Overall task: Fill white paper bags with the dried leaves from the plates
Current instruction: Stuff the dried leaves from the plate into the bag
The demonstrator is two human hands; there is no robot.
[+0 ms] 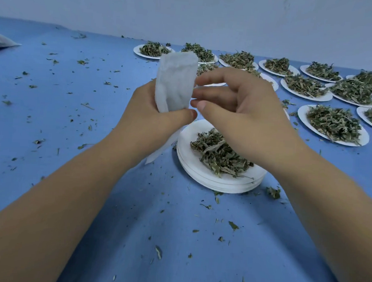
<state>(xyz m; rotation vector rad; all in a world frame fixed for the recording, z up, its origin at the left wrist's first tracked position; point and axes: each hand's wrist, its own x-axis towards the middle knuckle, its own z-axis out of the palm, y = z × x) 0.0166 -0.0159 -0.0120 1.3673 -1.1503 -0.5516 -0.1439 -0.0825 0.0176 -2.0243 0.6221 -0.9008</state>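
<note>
Nearest you, dried leaves (pixel 219 153) are lying on the plate stack (pixel 213 181). Above it your left hand (pixel 156 119) is gripping the white paper bag (pixel 176 83) upright. Your right hand (pixel 243 107), half curled, is touching its edge; pinching or not, I cannot tell. Filled plates (pixel 303 114) are sitting beyond.

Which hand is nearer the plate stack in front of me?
Right. The right hand hovers above the stack; the left hand is beyond its left edge, gripping the bag.

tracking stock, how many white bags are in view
1: the bag in the left hand, held up over the plate stack. A white strip hanging below that hand may be a second; can't tell.
</note>
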